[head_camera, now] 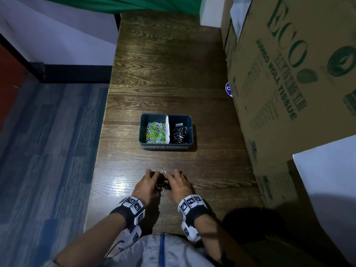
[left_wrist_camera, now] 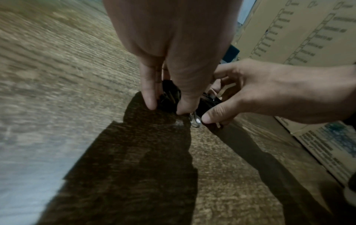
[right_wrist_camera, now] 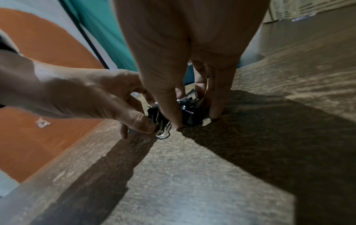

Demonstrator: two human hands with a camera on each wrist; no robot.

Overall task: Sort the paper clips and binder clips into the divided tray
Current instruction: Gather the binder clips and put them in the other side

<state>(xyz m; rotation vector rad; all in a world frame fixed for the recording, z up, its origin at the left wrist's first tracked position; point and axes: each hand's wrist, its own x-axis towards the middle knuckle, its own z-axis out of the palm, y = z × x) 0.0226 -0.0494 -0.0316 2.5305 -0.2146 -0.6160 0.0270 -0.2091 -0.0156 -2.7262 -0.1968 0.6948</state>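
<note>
Low in the middle of the head view, the left hand (head_camera: 147,185) and the right hand (head_camera: 180,185) meet over a small heap of black binder clips (head_camera: 163,183) lying on the dark wood-grain desk (head_camera: 169,74). Both hands reach down with curled fingers gathered round the heap from either side. In the left wrist view the left fingers (left_wrist_camera: 149,94) and thumb come down on the desk at the near edge of the clips, with a silver wire handle sticking out between the two hands. In the right wrist view the right fingers (right_wrist_camera: 219,97) and thumb straddle the black clips, fingertips touching the desk. Each hand grasps at the heap; whether any clip is lifted off the desk cannot be told.

Further up, in the centre of the head view and well apart from the hands, stands the divided tray (head_camera: 166,146), dark blue with a white divider. Its left compartment holds green and white paper clips (head_camera: 155,132); its right compartment holds more black binder clips with silver handles. Along the right side of the frame a large cardboard box (head_camera: 289,74) printed in green rests on the desk.
</note>
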